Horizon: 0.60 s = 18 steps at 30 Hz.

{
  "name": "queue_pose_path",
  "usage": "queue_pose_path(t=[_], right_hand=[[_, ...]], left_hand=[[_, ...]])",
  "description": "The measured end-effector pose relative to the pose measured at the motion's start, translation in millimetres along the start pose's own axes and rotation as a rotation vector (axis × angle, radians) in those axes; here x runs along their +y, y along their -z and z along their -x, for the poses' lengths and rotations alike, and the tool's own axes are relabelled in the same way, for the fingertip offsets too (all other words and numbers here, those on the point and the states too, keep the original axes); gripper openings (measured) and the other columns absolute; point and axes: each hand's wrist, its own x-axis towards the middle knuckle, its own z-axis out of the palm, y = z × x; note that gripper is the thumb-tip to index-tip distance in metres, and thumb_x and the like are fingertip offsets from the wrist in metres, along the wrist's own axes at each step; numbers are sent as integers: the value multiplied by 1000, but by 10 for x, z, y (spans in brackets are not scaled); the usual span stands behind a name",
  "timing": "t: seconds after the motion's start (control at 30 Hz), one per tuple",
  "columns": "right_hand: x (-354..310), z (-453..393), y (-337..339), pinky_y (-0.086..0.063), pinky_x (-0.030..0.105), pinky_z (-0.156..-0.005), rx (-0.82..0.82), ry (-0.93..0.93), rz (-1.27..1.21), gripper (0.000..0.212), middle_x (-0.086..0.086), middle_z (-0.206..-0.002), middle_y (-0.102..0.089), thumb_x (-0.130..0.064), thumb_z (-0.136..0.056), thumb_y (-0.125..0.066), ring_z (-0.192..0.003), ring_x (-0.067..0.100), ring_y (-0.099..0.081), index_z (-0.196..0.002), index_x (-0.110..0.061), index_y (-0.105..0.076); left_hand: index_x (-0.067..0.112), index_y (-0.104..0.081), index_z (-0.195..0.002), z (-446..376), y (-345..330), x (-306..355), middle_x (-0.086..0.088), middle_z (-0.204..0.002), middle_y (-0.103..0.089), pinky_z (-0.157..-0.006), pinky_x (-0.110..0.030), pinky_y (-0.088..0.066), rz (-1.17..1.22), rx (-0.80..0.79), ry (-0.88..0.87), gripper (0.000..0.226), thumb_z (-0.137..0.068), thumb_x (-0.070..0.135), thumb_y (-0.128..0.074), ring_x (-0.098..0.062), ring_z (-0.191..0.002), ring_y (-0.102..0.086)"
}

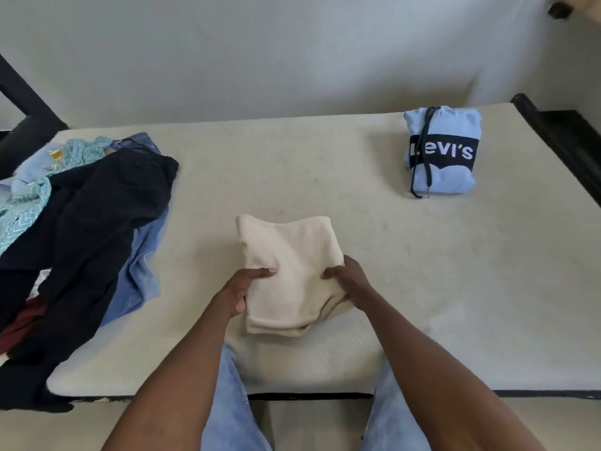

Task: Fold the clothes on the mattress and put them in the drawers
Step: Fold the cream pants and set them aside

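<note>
A cream ribbed garment [292, 249] lies folded into a thick bundle on the off-white mattress [325, 164], near its front edge. My left hand [244, 288] grips the bundle's left side, thumb on top and fingers curled under. My right hand [344, 278] holds its right side, fingers pressed into the cloth. A light blue hoodie [452, 177] with a dark logo band and a dark drawstring sits folded at the mattress's far right. No drawers are in view.
A loose heap of clothes covers the left side: black trousers [97, 222], a blue shirt [143, 265], a teal patterned piece [26, 203] and something maroon [19, 323]. A black bed frame [566, 138] runs along the right edge. A pale wall stands behind.
</note>
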Motion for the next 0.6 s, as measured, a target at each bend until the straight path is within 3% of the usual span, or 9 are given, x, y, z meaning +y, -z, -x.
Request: queue_pose_path(t=[0.13, 0.2, 0.3, 0.43, 0.6], right_hand=[[-168, 69, 891, -54, 31, -61, 60, 26, -7, 43, 11, -100, -70, -6, -67, -73, -81, 27, -66, -109, -12, -65], [-194, 130, 1501, -54, 33, -62, 122, 29, 22, 42, 12, -99, -72, -7, -64, -74, -81, 28, -67, -105, -13, -68], [-174, 285, 2454, -47, 25, -54, 219, 7, 100, 40, 7, -94, -70, -8, -66, -74, -78, 25, -64, -105, -17, -69], [-26, 456, 3622, -48, 27, -62, 366, -40, 183, 46, 6, -100, -69, -12, -67, -73, -83, 24, -64, -111, -21, -67], [268, 507, 4806, -51, 37, -76, 551, -61, 181, 50, 9, -109, -66, -10, -72, -72, -97, 28, -61, -120, -16, -61]], left_hand=[[8, -71, -107, -31, -861, 13, -14, -105, -74, -80, -36, -56, 66, -77, -72, 26, -81, 6, -71, -26, -89, -72], [9, -72, -103, -95, -1456, -14, -13, -103, -74, -80, -37, -55, 72, -145, -79, 23, -81, 5, -71, -26, -88, -73], [6, -71, -111, -202, -2435, -141, -15, -109, -72, -89, -42, -55, 75, -238, -83, 35, -76, 5, -75, -30, -98, -71], [0, -67, -119, -299, -3675, -337, -16, -115, -70, -101, -53, -48, 65, -316, -106, 70, -53, 12, -89, -33, -109, -67], [1, -64, -121, -354, -4944, -558, -15, -115, -70, -94, -47, -53, 58, -433, -77, 42, -81, 2, -75, -31, -105, -67]])
